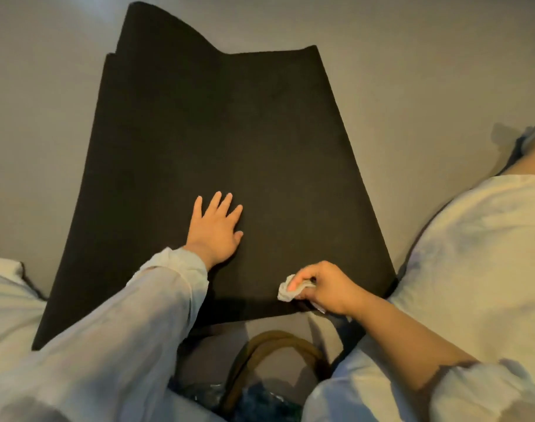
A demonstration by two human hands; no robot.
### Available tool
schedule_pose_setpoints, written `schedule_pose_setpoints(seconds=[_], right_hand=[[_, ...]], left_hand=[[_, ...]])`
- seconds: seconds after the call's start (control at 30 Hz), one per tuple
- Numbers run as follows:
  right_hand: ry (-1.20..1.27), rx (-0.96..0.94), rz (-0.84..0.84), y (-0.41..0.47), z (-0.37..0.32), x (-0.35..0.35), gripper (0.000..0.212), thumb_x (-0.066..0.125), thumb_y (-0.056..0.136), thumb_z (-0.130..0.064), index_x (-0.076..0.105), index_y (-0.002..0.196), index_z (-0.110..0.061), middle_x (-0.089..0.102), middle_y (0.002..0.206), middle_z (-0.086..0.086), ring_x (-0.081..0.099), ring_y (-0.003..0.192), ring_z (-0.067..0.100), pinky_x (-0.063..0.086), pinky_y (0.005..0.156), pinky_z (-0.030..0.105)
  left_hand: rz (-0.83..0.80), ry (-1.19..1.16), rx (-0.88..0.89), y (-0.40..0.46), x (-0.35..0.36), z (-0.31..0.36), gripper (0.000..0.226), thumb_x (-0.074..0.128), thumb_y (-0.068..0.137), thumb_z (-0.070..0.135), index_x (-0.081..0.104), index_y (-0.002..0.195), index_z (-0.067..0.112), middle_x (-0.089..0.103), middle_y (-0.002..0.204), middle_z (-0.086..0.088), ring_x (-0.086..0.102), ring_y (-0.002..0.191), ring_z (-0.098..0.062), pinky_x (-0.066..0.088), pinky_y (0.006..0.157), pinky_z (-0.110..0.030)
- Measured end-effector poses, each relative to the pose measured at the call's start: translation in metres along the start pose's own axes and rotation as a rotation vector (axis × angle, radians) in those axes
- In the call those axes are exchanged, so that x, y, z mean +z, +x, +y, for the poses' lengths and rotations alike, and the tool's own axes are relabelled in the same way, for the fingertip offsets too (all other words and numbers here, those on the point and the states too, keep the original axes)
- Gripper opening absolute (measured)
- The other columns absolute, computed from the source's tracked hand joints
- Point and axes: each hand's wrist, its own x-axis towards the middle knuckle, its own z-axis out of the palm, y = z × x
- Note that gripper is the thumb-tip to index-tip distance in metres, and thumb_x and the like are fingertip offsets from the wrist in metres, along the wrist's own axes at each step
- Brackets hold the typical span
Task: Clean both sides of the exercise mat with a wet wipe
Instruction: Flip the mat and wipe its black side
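— So, which step is this?

— Wiping the upward face, I'd say. The black exercise mat (205, 141) lies spread on the grey floor (412, 71), its far end folded or doubled over, with a wavy edge showing at the top. The left hand (216, 229) lies flat on the mat near its middle, fingers straight and spread, holding nothing; it seems to be pinning the mat down.

— And the other one?

— The right hand (324, 286) has its fingers curled round a crumpled wet wipe (289, 289), which sits at the mat's near right corner, on or just over the surface; contact I cannot confirm.

— How far along?

— Hard to judge. The mat shows no wet streaks I can make out, so only one face seems in play and the underside remains.

— What does the next move need?

— Firm downward pressure and long strokes away from the body, with the flat hand keeping the mat from sliding. A bag with olive handles (272, 360) sits just below the near edge, between the knees, so the elbow wants room there.
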Motion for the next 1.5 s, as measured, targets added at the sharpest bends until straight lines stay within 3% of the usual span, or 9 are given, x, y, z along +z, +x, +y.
schedule_pose_setpoints(seconds=[0.07, 0.2, 0.33, 0.57, 0.9, 1.07, 1.23, 1.37, 1.5], right_hand=[[0.202, 0.071, 0.045, -0.003, -0.003, -0.007, 0.019, 0.069, 0.081, -0.001, 0.071, 0.091, -0.017, 0.063, 0.086, -0.009, 0.056, 0.08, 0.0, 0.045, 0.077, 0.01], [0.561, 0.095, 0.108, -0.007, -0.007, -0.012, 0.023, 0.065, 0.081, 0.005, 0.067, 0.088, -0.017, 0.066, 0.089, 0.003, 0.06, 0.083, 0.013, 0.048, 0.079, 0.025], [0.71, 0.086, 0.171, -0.013, -0.01, -0.014, 0.014, 0.067, 0.083, -0.002, 0.062, 0.087, -0.015, 0.066, 0.086, 0.005, 0.062, 0.083, 0.017, 0.049, 0.075, 0.028], [0.625, 0.182, 0.457, -0.017, -0.007, -0.017, 0.008, 0.069, 0.084, -0.015, 0.061, 0.084, -0.016, 0.061, 0.083, 0.001, 0.057, 0.078, 0.011, 0.043, 0.065, 0.021], [0.868, 0.063, 0.065, -0.024, -0.007, -0.011, 0.015, 0.061, 0.089, -0.006, 0.07, 0.1, -0.007, 0.07, 0.097, 0.011, 0.066, 0.09, 0.021, 0.053, 0.082, 0.031], [0.827, 0.034, -0.07, -0.028, -0.008, -0.012, 0.034, 0.05, 0.089, 0.01, 0.066, 0.113, -0.008, 0.071, 0.102, 0.007, 0.066, 0.098, 0.02, 0.055, 0.082, 0.028], [0.56, 0.078, 0.201, -0.026, -0.011, -0.005, 0.013, 0.064, 0.085, 0.002, 0.063, 0.089, -0.01, 0.064, 0.083, 0.007, 0.063, 0.075, 0.012, 0.054, 0.062, 0.018], [0.359, 0.153, 0.488, -0.026, 0.003, -0.015, 0.011, 0.065, 0.087, -0.007, 0.062, 0.086, -0.017, 0.06, 0.082, -0.003, 0.059, 0.083, 0.012, 0.047, 0.074, 0.022], [0.305, 0.222, 0.716, -0.031, 0.02, -0.028, 0.015, 0.057, 0.091, -0.006, 0.062, 0.092, -0.02, 0.06, 0.091, -0.002, 0.056, 0.09, 0.016, 0.042, 0.08, 0.025]], left_hand=[[0.045, -0.383, 0.038, -0.02, 0.009, 0.018, 0.048, 0.041, 0.099, 0.022, 0.032, 0.146, 0.027, 0.027, 0.154, 0.002, 0.013, 0.145, -0.017, -0.005, 0.116, -0.039], [-0.034, -1.292, -0.04, -0.049, 0.003, 0.052, 0.043, 0.043, 0.096, -0.004, 0.045, 0.137, 0.008, 0.055, 0.132, -0.01, 0.048, 0.126, -0.016, 0.031, 0.101, -0.015], [-0.3, -1.664, -0.164, -0.069, -0.013, 0.077, 0.035, 0.044, 0.1, 0.016, 0.047, 0.134, 0.018, 0.058, 0.123, -0.003, 0.054, 0.114, -0.014, 0.047, 0.092, -0.029], [0.25, -1.303, -0.285, -0.082, -0.017, 0.1, 0.024, 0.056, 0.093, 0.015, 0.054, 0.115, 0.025, 0.055, 0.123, -0.004, 0.062, 0.092, -0.007, 0.05, 0.077, -0.018], [-0.129, -1.485, -0.213, -0.086, -0.016, 0.118, 0.055, 0.048, 0.098, 0.023, 0.026, 0.148, 0.018, 0.042, 0.144, -0.004, 0.046, 0.128, -0.018, 0.038, 0.108, -0.035], [-0.165, -1.581, -0.297, -0.086, -0.009, 0.11, 0.043, 0.053, 0.095, 0.013, 0.043, 0.137, 0.018, 0.055, 0.129, -0.008, 0.057, 0.114, -0.023, 0.051, 0.094, -0.042], [0.001, -1.381, -0.295, -0.079, -0.011, 0.096, 0.023, 0.055, 0.092, 0.005, 0.059, 0.105, 0.023, 0.061, 0.11, -0.008, 0.063, 0.095, -0.02, 0.058, 0.07, -0.03], [0.325, -0.975, -0.277, -0.06, -0.014, 0.061, 0.031, 0.047, 0.091, -0.002, 0.065, 0.114, 0.011, 0.059, 0.117, -0.009, 0.056, 0.111, -0.024, 0.038, 0.094, -0.024], [-0.166, -0.522, -0.347, -0.026, -0.004, 0.049, 0.05, 0.046, 0.097, 0.036, 0.04, 0.14, 0.011, 0.042, 0.14, -0.015, 0.041, 0.129, -0.032, 0.031, 0.106, -0.038]])
